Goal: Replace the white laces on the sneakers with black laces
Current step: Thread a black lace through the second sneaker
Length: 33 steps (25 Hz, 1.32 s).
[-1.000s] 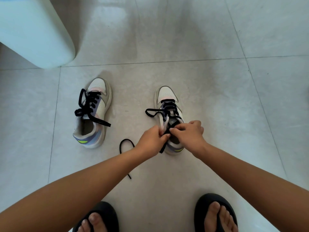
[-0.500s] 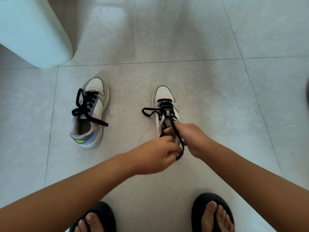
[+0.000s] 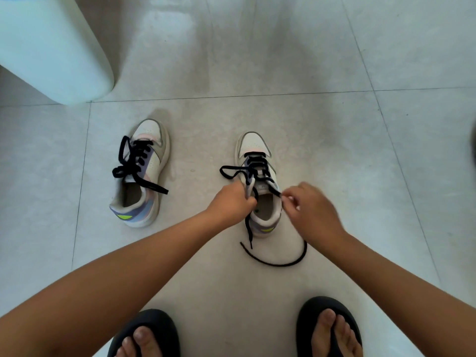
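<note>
Two white sneakers stand on the tiled floor, toes pointing away from me. The left sneaker (image 3: 144, 173) is threaded with a black lace whose ends hang loose. The right sneaker (image 3: 260, 181) carries a black lace (image 3: 257, 166) through its eyelets. My left hand (image 3: 229, 202) pinches the sneaker's left collar and the lace strand there. My right hand (image 3: 309, 210) pinches the other strand at the right top eyelet. One loose lace end (image 3: 278, 262) curves over the floor behind the heel; another hangs down from under my left hand.
A pale blue-white rounded object (image 3: 51, 47) stands on the floor at the far left. My feet in black flip-flops (image 3: 144, 333) (image 3: 329, 328) are at the bottom edge. Light grey tiles (image 3: 334, 150) surround the shoes.
Both hands had pulled a lace strand back toward me; they have returned to the shoe's opening and moved apart. The loose lace end now lies behind the heel instead of left of the shoe.
</note>
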Motion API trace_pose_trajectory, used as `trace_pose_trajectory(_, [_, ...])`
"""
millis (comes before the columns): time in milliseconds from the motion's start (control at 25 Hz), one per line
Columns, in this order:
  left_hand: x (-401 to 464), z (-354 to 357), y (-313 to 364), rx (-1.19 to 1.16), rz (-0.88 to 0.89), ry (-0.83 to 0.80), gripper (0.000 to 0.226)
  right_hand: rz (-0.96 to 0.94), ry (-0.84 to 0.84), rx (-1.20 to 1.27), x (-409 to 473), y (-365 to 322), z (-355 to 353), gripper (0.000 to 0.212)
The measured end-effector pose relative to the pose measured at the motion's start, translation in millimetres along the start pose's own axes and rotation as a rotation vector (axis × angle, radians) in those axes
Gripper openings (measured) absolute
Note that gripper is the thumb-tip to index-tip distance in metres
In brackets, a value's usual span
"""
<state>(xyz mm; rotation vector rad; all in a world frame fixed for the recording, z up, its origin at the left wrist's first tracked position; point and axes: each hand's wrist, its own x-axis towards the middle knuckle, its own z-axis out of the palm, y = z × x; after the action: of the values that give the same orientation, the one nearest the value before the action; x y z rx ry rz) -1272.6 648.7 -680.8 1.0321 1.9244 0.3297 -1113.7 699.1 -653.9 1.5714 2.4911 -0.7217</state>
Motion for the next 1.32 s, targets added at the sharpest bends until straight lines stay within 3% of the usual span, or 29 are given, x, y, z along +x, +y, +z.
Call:
trace_pose_trajectory(40, [0.6, 0.3, 1.5, -0.005, -0.003, -0.022, 0.013, -0.013, -0.064, 0.1, 8.8, -15.4, 3.6, 0.019])
trace_pose_trajectory(120, [0.6, 3.0, 0.6, -0.005, -0.039, -0.106, 0.027, 0.0, -0.226, 0.12, 26.3, -34.3, 13.2, 0.023])
trace_pose_trajectory(280, [-0.8, 7.5, -3.3, -0.086, -0.068, -0.157, 0.037, 0.025, -0.247, 0.112, 41.5, -41.0, 16.7, 0.03])
trace_pose_trajectory(360, [-1.4, 10.1, -1.9, -0.164, -0.086, -0.138, 0.034, -0.074, -0.266, -0.049, 31.6, -38.3, 2.0, 0.019])
trace_pose_trajectory(440, [0.0, 11.4, -2.6, -0.227, -0.136, -0.137, 0.031, -0.276, -0.332, -0.36, 9.8, -27.0, -23.0, 0.02])
trace_pose_trajectory(520, [0.9, 11.6, -4.5, -0.256, -0.18, -0.139, 0.03, -0.406, -0.513, -0.545, -23.0, -5.1, -42.8, 0.02])
trace_pose_trajectory(640, [3.9, 10.2, -4.3, -0.283, -0.206, -0.109, 0.031, -0.308, -0.905, -0.612, -69.5, 23.4, -45.6, 0.023])
trace_pose_trajectory(680, [3.6, 9.4, -2.3, -0.281, -0.209, -0.1, 0.031, -0.277, -0.962, -0.636, -75.1, 29.7, -39.8, 0.025])
trace_pose_trajectory(720, [3.0, 9.2, -0.5, -0.269, -0.204, -0.094, 0.031, -0.269, -0.931, -0.636, -73.9, 31.5, -34.5, 0.027])
trace_pose_trajectory(840, [0.7, 6.5, 3.2, -0.22, -0.171, -0.071, 0.027, -0.201, -0.431, -0.419, -35.3, 17.3, -22.2, 0.031])
trace_pose_trajectory(920, [0.6, -0.9, 3.6, -0.216, -0.144, -0.013, 0.014, -0.131, -0.2, -0.228, -3.7, -2.9, -13.0, 0.03])
trace_pose_trajectory(1080, [15.9, -21.0, 5.8, -0.224, -0.086, 0.175, 0.026, -0.125, -0.246, -0.189, 26.9, -27.7, 3.7, 0.029])
trace_pose_trajectory(1240, [25.1, -25.9, 8.0, -0.48, -0.115, 0.073, 0.019, -0.146, -0.227, -0.101, 30.2, -26.3, 8.2, 0.018])
trace_pose_trajectory(1320, [15.6, -18.0, 2.5, -0.459, -0.132, 0.059, 0.017, -0.145, -0.205, -0.04, 28.9, -27.0, 10.0, 0.019])
